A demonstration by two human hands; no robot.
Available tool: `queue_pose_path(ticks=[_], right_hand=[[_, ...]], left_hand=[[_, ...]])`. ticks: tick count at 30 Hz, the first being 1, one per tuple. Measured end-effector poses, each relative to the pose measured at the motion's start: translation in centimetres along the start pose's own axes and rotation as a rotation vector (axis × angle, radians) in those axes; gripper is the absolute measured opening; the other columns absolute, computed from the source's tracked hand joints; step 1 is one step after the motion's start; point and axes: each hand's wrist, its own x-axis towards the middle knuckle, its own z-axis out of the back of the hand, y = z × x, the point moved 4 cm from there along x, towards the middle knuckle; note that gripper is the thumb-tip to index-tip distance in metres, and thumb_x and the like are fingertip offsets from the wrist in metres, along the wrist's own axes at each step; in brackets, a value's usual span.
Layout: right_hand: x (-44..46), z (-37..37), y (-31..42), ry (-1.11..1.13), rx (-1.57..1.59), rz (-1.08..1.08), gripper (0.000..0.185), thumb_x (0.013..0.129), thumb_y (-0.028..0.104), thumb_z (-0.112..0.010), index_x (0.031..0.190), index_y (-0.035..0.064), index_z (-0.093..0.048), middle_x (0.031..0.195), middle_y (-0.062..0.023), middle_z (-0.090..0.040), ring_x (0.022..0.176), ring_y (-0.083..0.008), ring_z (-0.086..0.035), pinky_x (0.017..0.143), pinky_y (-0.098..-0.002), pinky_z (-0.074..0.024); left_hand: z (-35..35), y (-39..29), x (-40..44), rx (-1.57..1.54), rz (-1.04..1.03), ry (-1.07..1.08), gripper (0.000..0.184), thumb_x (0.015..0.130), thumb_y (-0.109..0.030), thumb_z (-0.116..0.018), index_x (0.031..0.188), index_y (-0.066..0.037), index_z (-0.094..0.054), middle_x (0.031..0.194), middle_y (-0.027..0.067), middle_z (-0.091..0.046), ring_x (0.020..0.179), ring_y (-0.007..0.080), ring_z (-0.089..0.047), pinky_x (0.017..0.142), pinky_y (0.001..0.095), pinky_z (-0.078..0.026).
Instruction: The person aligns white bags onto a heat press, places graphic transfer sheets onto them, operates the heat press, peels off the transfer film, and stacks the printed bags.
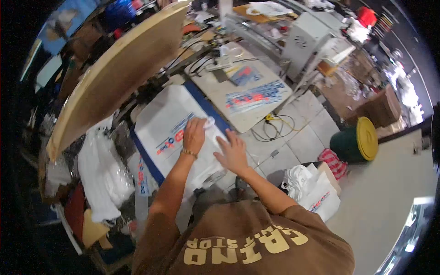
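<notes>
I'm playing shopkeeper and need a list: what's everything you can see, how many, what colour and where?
Printed bag: 1, white with blue and red print, centre
Board: 1, blue, beneath that bag
Panel: 1, brown, raised at upper left
Tabletop: 1, whitish, upper centre
Wrapped bundle: 1, white, left
Boxy machine: 1, white, upper right
Bin: 1, green with yellow lid, right
Striped bundle: 1, red and white, beside the bin
Bag pile: uncountable, white, lower right
Clutter: too blurred to count, mixed colours, background
Shirt: 1, brown, bottom
Left hand: 1, bare, on the printed bag
Right hand: 1, bare, at that bag's right edge
</notes>
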Motion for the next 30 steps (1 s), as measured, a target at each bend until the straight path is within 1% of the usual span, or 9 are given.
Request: queue_pose_path(ticks=[5, 6, 15, 20, 21, 22, 23, 26, 30], right_hand=[[-0.1, 0.4, -0.1, -0.001, -0.041, 0.014, 0.062, 0.088, 0.044, -0.067, 0.143, 0.0165, -0.053, 0.154, -0.0238, -0.034, 0.137, -0.0459, -0.036, 0.106, -0.0580, -0.0325], [-0.2, 0.4, 0.0, 0.016, -0.024, 0.024, 0.062, 0.088, 0.044, -0.067, 0.143, 0.0165, -0.053, 0.154, -0.0238, -0.034, 0.137, -0.0459, -0.036, 0.106, -0.0580, -0.0325], [0.2, 1.0, 1.2, 0.022, -0.087, -0.012, 0.064, 0.087, 0.038, -0.070, 0.147, 0.0264, -0.050, 0.155, -0.0244, -0.034, 0.140, -0.0442, -0.034, 0.109, -0.0563, -0.0289], [0.2, 1.1, 1.4, 0.033, -0.107, 0.017, 0.059, 0.090, 0.040, -0.067, 0.145, 0.0245, -0.052, 0.156, -0.0238, -0.031, 0.138, -0.0452, -0.034, 0.110, -0.0552, -0.0276], [0.2, 1.0, 1.4, 0.047, -0.108, 0.014, 0.060, 0.089, 0.040, -0.067, 0.145, 0.0241, -0.052, 0.156, -0.0239, -0.031, 0.138, -0.0454, -0.034, 0.110, -0.0554, -0.0281], [0.3, 1.0, 1.3, 0.062, -0.111, 0.010, 0.061, 0.089, 0.040, -0.067, 0.145, 0.0236, -0.052, 0.156, -0.0240, -0.031, 0.138, -0.0457, -0.034, 0.110, -0.0555, -0.0285], [0.5, 1.0, 1.2, 0.058, -0.117, 0.009, 0.061, 0.089, 0.040, -0.067, 0.145, 0.0236, -0.052, 0.156, -0.0240, -0.031, 0.138, -0.0457, -0.034, 0.110, -0.0555, -0.0285], [0.1, 1.0, 1.0, 0.065, -0.139, 0.004, 0.061, 0.089, 0.041, -0.068, 0.145, 0.0229, -0.052, 0.155, -0.0245, -0.031, 0.138, -0.0457, -0.034, 0.109, -0.0556, -0.0299], [0.2, 1.1, 0.9, 0.033, -0.107, 0.020, 0.065, 0.085, 0.037, -0.073, 0.145, 0.0235, -0.052, 0.154, -0.0240, -0.034, 0.138, -0.0447, -0.037, 0.107, -0.0535, -0.0343]], left_hand=[[0.3, 2.7, 1.6, 0.058, 0.280, 0.052, 0.025, 0.076, 0.002, -0.060, 0.097, -0.006, -0.070, 0.099, 0.0132, -0.065, 0.099, 0.0355, -0.059, 0.094, 0.0452, -0.046], [-0.2, 1.6, 0.0, 0.039, 0.142, -0.011, 0.023, 0.075, 0.002, -0.061, 0.093, -0.007, -0.072, 0.097, 0.0124, -0.065, 0.097, 0.0340, -0.060, 0.091, 0.0446, -0.047], [14.1, 6.1, -11.5, 0.345, 0.321, -0.104, 0.020, 0.071, -0.003, -0.067, 0.087, -0.013, -0.074, 0.091, 0.0077, -0.064, 0.086, 0.0306, -0.059, 0.077, 0.0424, -0.049], [11.9, 7.3, -8.3, 0.328, 0.351, 0.119, 0.014, 0.075, -0.008, -0.068, 0.086, -0.014, -0.075, 0.089, 0.0079, -0.066, 0.087, 0.0305, -0.060, 0.079, 0.0422, -0.048], [9.1, 7.4, -8.1, 0.143, 0.154, -0.023, 0.013, 0.078, -0.009, -0.066, 0.085, -0.016, -0.075, 0.094, 0.0088, -0.069, 0.091, 0.0301, -0.062, 0.082, 0.0416, -0.049], [5.8, 5.7, -6.9, 0.114, 0.258, 0.069, 0.012, 0.080, -0.010, -0.065, 0.086, -0.013, -0.075, 0.096, 0.0098, -0.070, 0.093, 0.0302, -0.064, 0.085, 0.0419, -0.050], [3.4, 3.3, -5.2, 0.070, 0.105, 0.012, 0.014, 0.078, -0.007, -0.064, 0.085, -0.011, -0.075, 0.094, 0.0101, -0.071, 0.094, 0.0295, -0.065, 0.086, 0.0416, -0.052], [-0.1, 3.8, 0.5, 0.065, 0.077, 0.224, 0.016, 0.081, -0.007, -0.063, 0.094, -0.008, -0.073, 0.092, 0.0120, -0.065, 0.091, 0.0324, -0.062, 0.079, 0.0457, -0.050], [0.2, 4.1, 3.3, 0.076, 0.097, -0.106, 0.007, 0.082, -0.011, -0.063, 0.084, -0.009, -0.070, 0.085, 0.0111, -0.064, 0.082, 0.0314, -0.063, 0.071, 0.0466, -0.050]])
